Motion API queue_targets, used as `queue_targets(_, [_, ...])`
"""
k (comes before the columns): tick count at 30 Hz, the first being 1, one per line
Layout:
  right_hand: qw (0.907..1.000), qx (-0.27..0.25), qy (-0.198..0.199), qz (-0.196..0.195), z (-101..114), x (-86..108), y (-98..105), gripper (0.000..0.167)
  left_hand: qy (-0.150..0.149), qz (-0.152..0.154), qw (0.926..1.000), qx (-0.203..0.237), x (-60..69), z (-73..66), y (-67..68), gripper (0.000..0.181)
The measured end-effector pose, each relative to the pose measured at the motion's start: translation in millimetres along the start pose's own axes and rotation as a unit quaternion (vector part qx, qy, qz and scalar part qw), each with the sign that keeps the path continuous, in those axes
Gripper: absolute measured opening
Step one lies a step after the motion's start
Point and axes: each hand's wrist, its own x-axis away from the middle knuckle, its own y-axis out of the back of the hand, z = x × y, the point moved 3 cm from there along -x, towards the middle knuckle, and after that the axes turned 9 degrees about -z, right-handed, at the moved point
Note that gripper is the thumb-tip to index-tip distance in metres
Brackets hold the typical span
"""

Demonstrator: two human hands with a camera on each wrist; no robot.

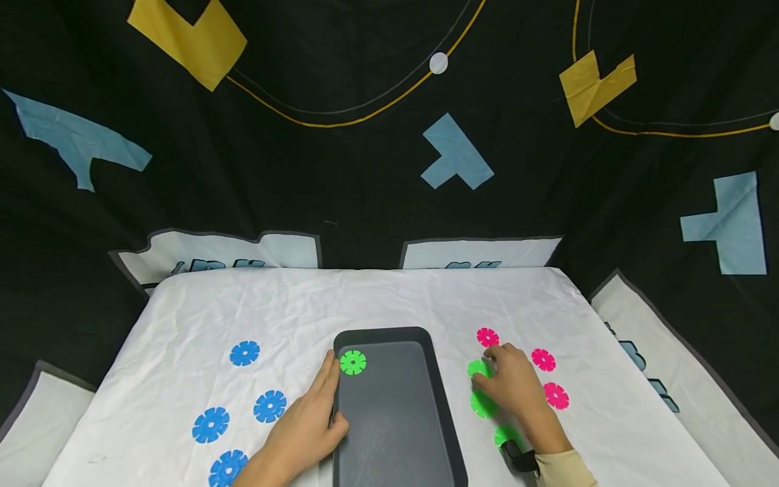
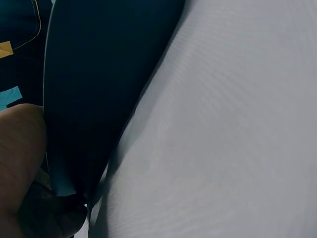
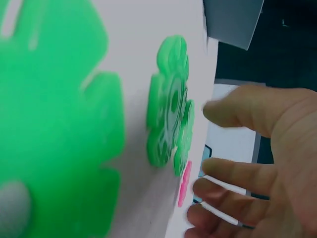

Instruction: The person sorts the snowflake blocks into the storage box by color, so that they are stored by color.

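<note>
A black curtain [image 1: 365, 189] is hanging at twelve o'clock, and a white cloth [image 1: 371, 301] is spreading out in front of it. One dark grey tray [image 1: 389, 419] is lying on the cloth, its raised rim enclosing a flat floor, and it is holding a single green disc [image 1: 347, 363] in the corner between ten and eleven o'clock. The left hand [image 1: 307, 426] is lying along the tray's nine o'clock edge, its straight fingers touching the rim and its thumb spreading away from them, without curling round anything. The right hand [image 1: 514, 382] is hovering beyond the tray's edge between two and three o'clock, its thumb and loosely bent fingers standing well apart and holding nothing. Four blue discs [image 1: 210, 425] are lying between eight and ten o'clock from the tray. Three more green discs [image 1: 483, 407] are lying between two and four o'clock from it, partly under the right hand; all four are showing a bright colour, rounded lobes and narrow slots round the edge. Three pink discs [image 1: 556, 396] are resting near that hand, at eleven, two and between three and four o'clock.
</note>
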Motion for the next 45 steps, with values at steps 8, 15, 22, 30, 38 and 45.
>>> queue_targets(8, [0.9967, 0.002, -0.02, 0.079, -2.1, -1.5, -2.3, 0.039, -0.003, -0.005, 1.0, -0.002, 0.5, -0.2, 0.9, 0.086])
queue_targets(15, [0.9964, 0.049, -0.006, 0.069, 2.8, -7.5, -4.8, 0.037, -0.003, -0.001, 1.0, 0.001, 0.5, -0.4, 1.3, 0.086])
queue_targets(22, [0.9978, 0.056, 0.002, 0.035, 10.6, -10.8, 3.9, 0.034, 0.015, 0.019, 0.9996, 0.012, 0.5, -0.1, -1.0, 0.086])
queue_targets(30, [0.9971, 0.045, 0.059, -0.014, 41.6, -16.0, 25.6, 0.037, 0.015, 0.014, 0.9998, 0.008, 0.7, -1.0, 1.0, 0.086])
queue_targets(38, [0.9952, 0.017, 0.09, -0.034, 73.1, -18.7, 37.4, 0.036, 0.011, 0.012, 0.9999, 0.005, 0.2, -0.9, 1.3, 0.085])
queue_targets(45, [0.9923, -0.002, 0.115, -0.045, 95.5, -15.8, 39.2, 0.036, 0.015, 0.018, 0.9997, 0.006, 0.1, -0.6, 0.2, 0.086])
